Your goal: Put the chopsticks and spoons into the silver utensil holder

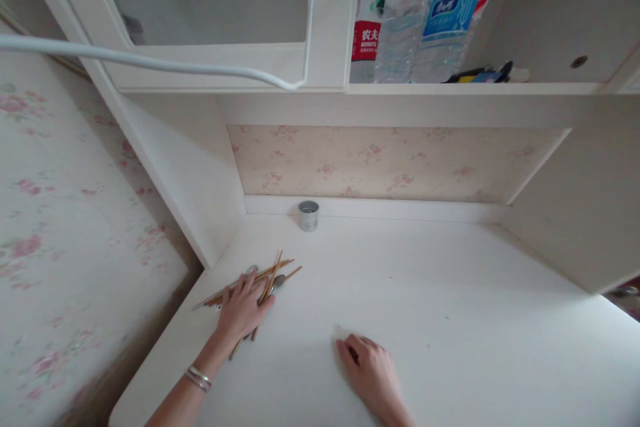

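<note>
My left hand [243, 310] lies flat on a loose bundle of wooden chopsticks [273, 272] and a metal spoon [279, 279] near the left edge of the white desk [425, 293]. Its fingers are stretched out over the sticks. A bracelet sits on that wrist. My right hand [371, 367] rests on the desk near the front middle, with the fingers curled under; whether anything is under them is hidden. A small grey metal cup [309, 215] stands upright at the back of the desk, apart from both hands.
A shelf above holds several plastic water bottles [425, 20] and small dark items [483, 73]. A white cable [150, 60] crosses a closed cabinet door at upper left. Flowered wallpaper backs the desk, white side panels flank it, and a flowered surface lies to the left.
</note>
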A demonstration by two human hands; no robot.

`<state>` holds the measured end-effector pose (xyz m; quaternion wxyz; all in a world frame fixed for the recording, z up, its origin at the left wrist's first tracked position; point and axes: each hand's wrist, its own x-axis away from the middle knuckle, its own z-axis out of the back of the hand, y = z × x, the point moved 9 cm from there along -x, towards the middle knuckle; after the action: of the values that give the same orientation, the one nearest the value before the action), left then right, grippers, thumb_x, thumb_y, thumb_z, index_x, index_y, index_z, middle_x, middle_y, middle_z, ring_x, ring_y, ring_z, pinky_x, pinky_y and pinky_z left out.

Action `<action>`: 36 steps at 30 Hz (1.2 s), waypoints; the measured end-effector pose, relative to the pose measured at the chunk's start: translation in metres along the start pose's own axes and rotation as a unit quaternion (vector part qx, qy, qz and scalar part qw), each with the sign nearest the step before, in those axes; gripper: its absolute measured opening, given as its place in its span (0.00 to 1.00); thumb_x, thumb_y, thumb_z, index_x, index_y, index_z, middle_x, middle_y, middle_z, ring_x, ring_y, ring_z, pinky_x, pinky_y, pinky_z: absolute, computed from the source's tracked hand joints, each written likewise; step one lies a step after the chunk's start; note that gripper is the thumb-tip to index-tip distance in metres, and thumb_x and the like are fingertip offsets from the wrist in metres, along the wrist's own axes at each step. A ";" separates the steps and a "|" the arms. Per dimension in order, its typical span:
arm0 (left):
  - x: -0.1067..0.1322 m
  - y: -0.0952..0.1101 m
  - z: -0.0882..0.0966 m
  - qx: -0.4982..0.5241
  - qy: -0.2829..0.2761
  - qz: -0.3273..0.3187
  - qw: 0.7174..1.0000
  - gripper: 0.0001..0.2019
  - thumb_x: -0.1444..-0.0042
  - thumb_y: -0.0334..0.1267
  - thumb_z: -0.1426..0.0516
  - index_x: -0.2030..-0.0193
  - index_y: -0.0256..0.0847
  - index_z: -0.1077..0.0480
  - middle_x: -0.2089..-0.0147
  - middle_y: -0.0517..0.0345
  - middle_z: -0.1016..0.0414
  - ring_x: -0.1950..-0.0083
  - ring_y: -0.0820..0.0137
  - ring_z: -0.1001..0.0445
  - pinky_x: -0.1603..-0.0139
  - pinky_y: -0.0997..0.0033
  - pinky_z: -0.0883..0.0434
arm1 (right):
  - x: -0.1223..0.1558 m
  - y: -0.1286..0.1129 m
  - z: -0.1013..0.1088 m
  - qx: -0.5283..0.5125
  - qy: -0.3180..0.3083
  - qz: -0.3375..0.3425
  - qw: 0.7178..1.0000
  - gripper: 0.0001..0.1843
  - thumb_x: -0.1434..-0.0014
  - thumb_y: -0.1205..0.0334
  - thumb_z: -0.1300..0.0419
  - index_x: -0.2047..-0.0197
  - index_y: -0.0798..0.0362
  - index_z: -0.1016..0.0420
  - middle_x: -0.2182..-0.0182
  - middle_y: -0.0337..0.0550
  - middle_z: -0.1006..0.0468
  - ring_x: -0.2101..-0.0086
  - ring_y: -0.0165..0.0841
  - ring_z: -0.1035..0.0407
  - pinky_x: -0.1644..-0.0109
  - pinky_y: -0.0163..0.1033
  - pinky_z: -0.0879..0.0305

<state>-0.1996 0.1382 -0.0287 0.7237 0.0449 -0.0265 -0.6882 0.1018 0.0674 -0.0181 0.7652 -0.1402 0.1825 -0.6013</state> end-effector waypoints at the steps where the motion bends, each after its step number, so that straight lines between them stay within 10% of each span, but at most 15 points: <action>1: 0.005 0.000 0.001 -0.003 0.008 0.003 1.000 0.29 0.43 0.60 0.57 0.38 0.54 0.39 0.28 0.56 0.55 0.30 0.49 0.57 0.37 0.35 0.58 | 0.000 0.001 0.000 -0.002 -0.003 -0.004 1.000 0.20 0.34 0.54 0.53 0.74 0.49 0.31 0.76 0.36 0.24 0.73 0.30 0.30 0.70 0.33 0.49; 10: 0.016 0.007 0.033 0.023 0.078 0.004 0.997 0.26 0.43 0.57 0.51 0.41 0.52 0.36 0.31 0.54 0.47 0.31 0.50 0.53 0.35 0.38 0.56 | -0.019 0.012 -0.010 -0.095 -0.085 -0.062 0.990 0.20 0.37 0.52 0.51 0.75 0.51 0.28 0.80 0.37 0.26 0.78 0.29 0.34 0.75 0.32 0.52; 15: 0.068 0.043 0.071 0.090 0.216 -0.053 0.971 0.15 0.40 0.44 0.50 0.52 0.42 0.29 0.44 0.47 0.31 0.41 0.57 0.35 0.38 0.53 0.40 | -0.072 -0.006 0.004 -0.172 -0.136 -0.016 0.976 0.13 0.39 0.57 0.48 0.68 0.53 0.27 0.78 0.36 0.25 0.77 0.26 0.34 0.74 0.30 0.47; 23: 0.152 0.096 0.037 0.212 0.269 -0.159 0.926 0.09 0.39 0.34 0.51 0.60 0.44 0.30 0.62 0.52 0.25 0.59 0.68 0.25 0.59 0.70 0.25 | -0.191 -0.037 0.016 -0.096 -0.148 -0.002 0.984 0.22 0.41 0.56 0.43 0.44 0.51 0.36 0.65 0.41 0.21 0.68 0.30 0.27 0.64 0.33 0.38; 36: 0.148 0.091 0.022 0.227 0.292 -0.172 0.913 0.10 0.43 0.28 0.52 0.65 0.45 0.32 0.69 0.54 0.26 0.67 0.69 0.24 0.64 0.71 0.25 | -0.289 -0.066 0.011 0.027 -0.121 -0.019 0.992 0.42 0.40 0.57 0.44 0.31 0.58 0.64 0.46 0.62 0.30 0.49 0.47 0.32 0.51 0.46 0.38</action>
<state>-0.1041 -0.0053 -0.0015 0.5400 0.4108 0.0388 -0.7335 -0.0117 0.3323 0.0525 0.7736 -0.1949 0.0697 -0.5989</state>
